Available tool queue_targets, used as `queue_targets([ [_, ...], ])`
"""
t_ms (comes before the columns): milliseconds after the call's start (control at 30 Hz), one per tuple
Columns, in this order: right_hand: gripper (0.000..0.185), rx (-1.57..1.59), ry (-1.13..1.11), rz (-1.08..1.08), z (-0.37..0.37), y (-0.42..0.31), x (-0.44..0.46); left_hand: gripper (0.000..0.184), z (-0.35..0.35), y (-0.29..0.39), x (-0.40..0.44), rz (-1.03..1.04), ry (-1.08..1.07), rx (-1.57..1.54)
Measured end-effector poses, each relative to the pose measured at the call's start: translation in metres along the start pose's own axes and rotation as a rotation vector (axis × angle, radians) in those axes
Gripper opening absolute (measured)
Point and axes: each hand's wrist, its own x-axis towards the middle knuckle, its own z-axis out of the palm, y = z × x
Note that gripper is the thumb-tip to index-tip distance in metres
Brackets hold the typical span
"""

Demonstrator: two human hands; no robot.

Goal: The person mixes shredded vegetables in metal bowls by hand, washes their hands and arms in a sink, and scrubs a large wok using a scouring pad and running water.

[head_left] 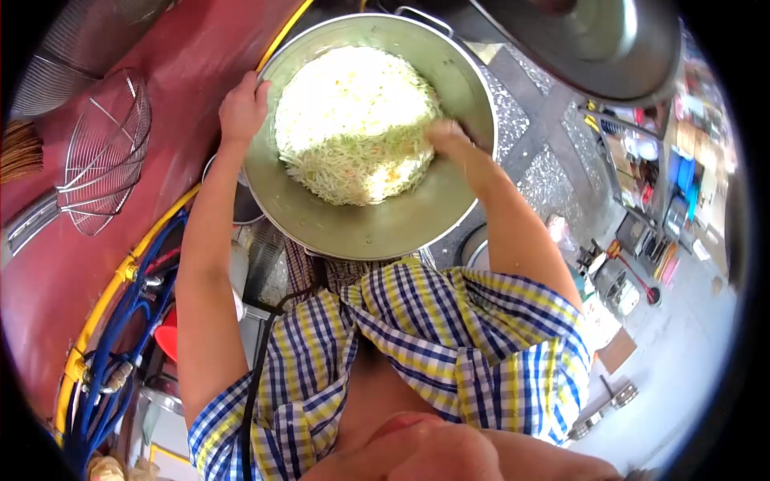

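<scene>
Shreds (357,104) of something pale, white with green and a few orange flecks, heaped inside a wide metal pot (361,228), and the pot sits right in front of the person's checked shirt (417,305). Left hand (245,111) is on the rim at the left side, thumb over the edge, the other fingers curled against the outside — that's a hold on the pot. Over on the right, the right hand (449,138) is down inside the wall, at the right edge of the heap, fingers bent and blurred; whether they pinch any shreds, I cannot tell. The two hands are well apart, the heap between them. Bright light hits the far part of the heap and a smaller patch nearer the person, with a shaded band across the middle. Up at the top right there's a large dark round vessel (589,52), and off to the left a wire strainer (108,152) lies against the red surface (184,48) — yellow pipe (103,309) and blue hoses (104,361) running down below it
</scene>
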Motion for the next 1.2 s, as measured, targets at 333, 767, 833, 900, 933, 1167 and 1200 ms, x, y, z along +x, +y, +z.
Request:
queue_targets([
  [333,0.023,0.223,0.392,0.286,-0.002,-0.113,0.102,0.043,0.029,0.01,0.016,0.231,0.119,0.214],
  [767,0.046,1.513,0.118,0.253,0.029,-0.158,0.046,0.035,0.083,0.078,0.007,0.232,0.183,-0.178],
  [833,0.06,1.78,0.021,0.269,0.05,-0.132,0.031,0.047,0.056,0.156,-0.035,0.611,0.187,-0.214],
  [900,0.08,2.074,-0.353,-0.141,0.064,-0.134,0.036,0.049,0.089,0.146,-0.041,0.81,-0.232,-0.017],
  [933,0.079,1.965,-0.292,-0.873,0.061,-0.125,0.006,0.044,0.118,0.107,-0.022,0.526,-0.176,-0.353],
  [1167,0.042,1.243,0.15,-0.35,0.025,0.045,-0.133,0.048,0.107,0.038,-0.03,0.449,-0.439,0.743],
  [1200,0.041,1.16,0.36,-0.14,0.057,0.092,-0.143,0.049,0.122,0.051,-0.049,0.432,-0.464,0.747],
])
